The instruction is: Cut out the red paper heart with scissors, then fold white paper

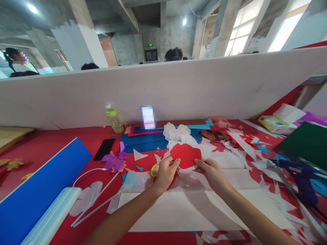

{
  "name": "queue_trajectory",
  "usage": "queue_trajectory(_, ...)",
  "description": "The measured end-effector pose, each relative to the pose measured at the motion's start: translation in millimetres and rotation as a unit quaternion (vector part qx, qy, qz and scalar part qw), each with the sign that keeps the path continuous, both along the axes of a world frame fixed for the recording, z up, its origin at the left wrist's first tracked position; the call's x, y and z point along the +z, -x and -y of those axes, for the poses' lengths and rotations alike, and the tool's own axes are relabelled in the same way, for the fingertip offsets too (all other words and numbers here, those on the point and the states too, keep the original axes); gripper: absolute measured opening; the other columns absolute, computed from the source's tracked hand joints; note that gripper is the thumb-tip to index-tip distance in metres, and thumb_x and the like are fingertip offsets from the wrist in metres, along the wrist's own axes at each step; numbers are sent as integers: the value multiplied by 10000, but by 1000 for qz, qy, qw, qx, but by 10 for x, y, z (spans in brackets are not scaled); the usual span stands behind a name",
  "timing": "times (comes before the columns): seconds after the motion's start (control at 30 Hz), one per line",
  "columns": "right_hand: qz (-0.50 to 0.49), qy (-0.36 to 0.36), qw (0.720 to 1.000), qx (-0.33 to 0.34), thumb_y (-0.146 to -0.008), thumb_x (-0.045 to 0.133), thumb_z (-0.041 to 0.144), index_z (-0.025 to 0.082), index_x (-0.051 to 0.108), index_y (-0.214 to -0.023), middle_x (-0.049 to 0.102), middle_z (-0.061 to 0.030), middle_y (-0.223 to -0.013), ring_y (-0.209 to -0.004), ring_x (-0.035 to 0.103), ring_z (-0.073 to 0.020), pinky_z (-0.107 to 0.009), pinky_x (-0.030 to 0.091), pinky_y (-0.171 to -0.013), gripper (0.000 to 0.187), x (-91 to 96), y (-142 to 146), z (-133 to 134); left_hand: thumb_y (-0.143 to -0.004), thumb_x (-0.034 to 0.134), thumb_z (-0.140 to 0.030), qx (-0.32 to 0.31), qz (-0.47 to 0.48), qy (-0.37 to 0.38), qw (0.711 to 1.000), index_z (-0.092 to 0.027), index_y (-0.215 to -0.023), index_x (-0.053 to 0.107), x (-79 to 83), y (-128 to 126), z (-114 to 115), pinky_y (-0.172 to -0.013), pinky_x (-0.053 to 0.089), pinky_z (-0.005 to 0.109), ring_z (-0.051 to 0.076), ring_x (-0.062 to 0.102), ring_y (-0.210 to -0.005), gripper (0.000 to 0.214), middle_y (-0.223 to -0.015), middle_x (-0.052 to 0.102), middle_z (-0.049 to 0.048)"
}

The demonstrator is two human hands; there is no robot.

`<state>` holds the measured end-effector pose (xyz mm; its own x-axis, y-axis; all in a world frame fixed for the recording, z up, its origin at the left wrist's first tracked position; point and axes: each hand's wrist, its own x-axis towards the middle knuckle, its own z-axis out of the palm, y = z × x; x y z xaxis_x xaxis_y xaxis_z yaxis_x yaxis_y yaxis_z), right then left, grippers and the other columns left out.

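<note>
Bare forearms reach in from the bottom edge, over a white paper sheet [163,214] spread on the red tabletop [63,136]. Thumb and fingers of the left hand [163,173] pinch one side of a rounded red paper piece [186,156], and the right hand [211,169] grasps its opposite side the same way, so it is held up between them above the sheet. Beside the left hand shows a yellow loop [153,169], perhaps a scissors handle, though the fingers hide the rest. Just beyond lie white paper petals [176,132] on dark blue paper [143,142], and white scraps [278,200] litter the right side, near a blue glue gun [296,173] and a green sheet [306,143]. To the left are a purple flower [116,161], a black phone [104,149] and a slanting blue board [48,177]. A bottle [114,120] and a lit phone [148,117] stand upright close to a pale partition [178,88] across the back of the table. Over its top edge the room opens out: rough concrete pillars [79,34] and beams, bright windows [240,34], a small green sign [150,45], and a few people's heads [173,55]
</note>
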<state>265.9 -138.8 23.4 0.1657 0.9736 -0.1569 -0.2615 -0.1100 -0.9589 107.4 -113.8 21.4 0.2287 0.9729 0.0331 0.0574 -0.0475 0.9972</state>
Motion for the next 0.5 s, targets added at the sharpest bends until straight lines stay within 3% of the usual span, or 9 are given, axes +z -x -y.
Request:
queue_trajectory(0.23, 144, -24, 989, -28, -570, 700, 500, 155, 579, -528, 597, -27, -526, -540, 572, -158, -286, 493, -575, 368, -40, -159, -82, -791, 447, -401, -3, 28, 39, 999, -156, -650, 494, -24, 56, -96, -471, 383, 199, 112, 545, -493, 287, -541, 579, 11)
queue_trajectory(0.3, 201, -23, 979, -36, -607, 660, 513, 159, 571, -531, 613, -41, -528, -550, 598, -184, -289, 480, -556, 372, -48, -221, -107, -800, 429, -388, 1, -9, 8, 1000, -157, -695, 528, -24, 135, -194, -493, 396, 207, 115, 536, -500, 272, -520, 559, -2)
queue_trajectory(0.37, 265, -22, 962, -53, -642, 615, 514, 164, 566, -535, 629, -55, -529, -555, 614, -206, -292, 459, -536, 369, -58, -284, -133, -808, 400, -358, -14, -104, -43, 994, -159, -711, 547, 4, 246, -293, -531, 409, 222, 133, 563, -553, 266, -559, 578, 11)
queue_trajectory(0.43, 326, -26, 943, -64, -676, 566, 509, 169, 565, -547, 641, -65, -536, -560, 620, -218, -292, 439, -524, 365, -69, -342, -155, -804, 406, -357, -54, -280, -98, 953, -166, -695, 573, 49, 361, -346, -596, 420, 249, 167, 593, -658, 277, -660, 626, 45)
queue_trajectory(0.5, 380, -40, 922, -64, -714, 515, 501, 177, 556, -548, 645, -65, -544, -563, 614, -215, -289, 417, -517, 367, -75, -391, -169, -761, 480, -419, -106, -461, -128, 872, -176, -729, 606, 87, 439, -322, -640, 422, 292, 223, 602, -745, 275, -765, 650, 75)
